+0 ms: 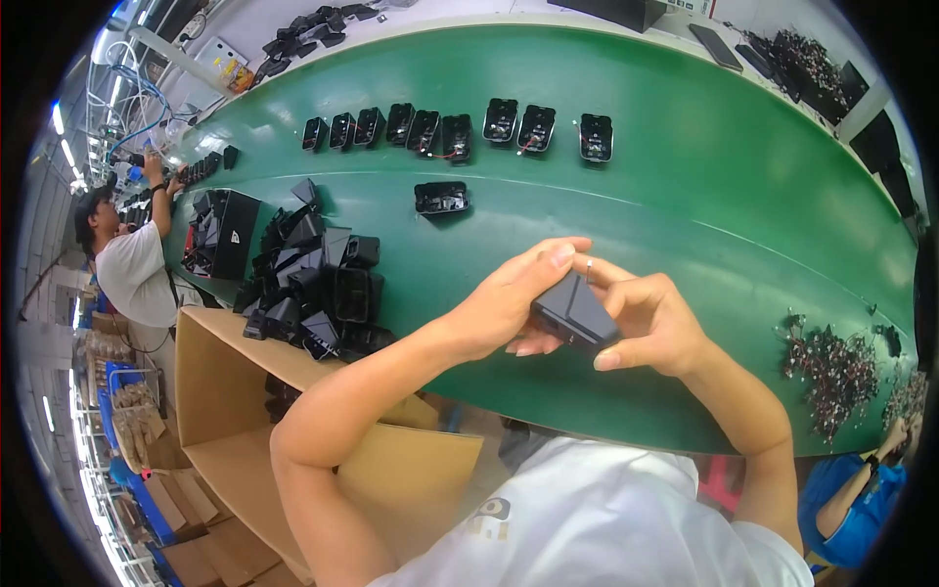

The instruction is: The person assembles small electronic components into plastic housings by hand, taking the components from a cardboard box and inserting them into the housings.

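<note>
Between my two hands is a dark grey plastic housing (577, 311), held tilted above the near edge of the green work surface. My left hand (514, 298) grips it from the left, thumb over its top end and other fingers mostly hidden beneath. Around its right side curl the fingers of my right hand (650, 318), with the thumb at the lower corner. Past my hands lies a single open black housing (441, 198). Farther back stands a row of open black housings, among them one at the right end (596, 138); some show thin red wires.
A heap of black housings (323, 269) lies left of my arm, over an open cardboard box (220, 391). Beyond it stands a black box (223, 235). Small wired parts (831, 377) are piled at right. One person (137, 254) works at far left, another in blue (851, 499) at lower right.
</note>
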A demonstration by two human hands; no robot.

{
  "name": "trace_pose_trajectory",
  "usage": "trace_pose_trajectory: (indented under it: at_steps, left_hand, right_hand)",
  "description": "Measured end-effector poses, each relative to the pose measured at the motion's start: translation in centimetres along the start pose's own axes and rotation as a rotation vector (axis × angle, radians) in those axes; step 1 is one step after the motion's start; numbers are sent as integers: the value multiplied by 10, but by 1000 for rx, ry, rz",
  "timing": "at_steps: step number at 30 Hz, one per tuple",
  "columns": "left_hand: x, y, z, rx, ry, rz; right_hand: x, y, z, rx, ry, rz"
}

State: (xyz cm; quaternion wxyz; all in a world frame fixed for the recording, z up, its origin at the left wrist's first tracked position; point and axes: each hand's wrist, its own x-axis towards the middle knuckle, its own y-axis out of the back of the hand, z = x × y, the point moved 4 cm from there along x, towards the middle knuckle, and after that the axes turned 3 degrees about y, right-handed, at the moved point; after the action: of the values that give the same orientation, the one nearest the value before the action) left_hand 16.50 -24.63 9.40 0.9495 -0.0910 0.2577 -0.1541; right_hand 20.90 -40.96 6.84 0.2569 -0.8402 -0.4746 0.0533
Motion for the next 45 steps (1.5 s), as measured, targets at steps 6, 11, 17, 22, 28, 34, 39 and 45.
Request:
trace_pose_trajectory:
  at_steps: [6, 11, 17, 22, 28, 34, 39, 45]
  left_hand:
    - [3, 51, 17, 985, -429, 554]
    - [3, 133, 8, 1615, -334, 958]
    - [13, 111, 0, 1458, -62, 702]
    - [17, 81, -6, 1408, -242, 445]
    - [5, 15, -7, 1385, -283, 221]
    - [11, 0, -12, 1296, -291, 126]
    - [6, -8, -11, 1310, -320, 79]
    - [5, -17, -13, 1298, -308, 46]
  right_hand:
    - [8, 39, -46, -816, 280, 123]
    - [43, 141, -58, -1679, 288, 337]
    - [69, 163, -32, -1785, 193, 221]
    - [16, 141, -76, -1847, 242, 219]
    - [-158, 131, -172, -1772, -670, 454]
    - [-228, 117, -108, -1768, -775, 750]
    - [-185, 81, -67, -1479, -310, 690]
    - [-149, 57, -66, -1237, -189, 490]
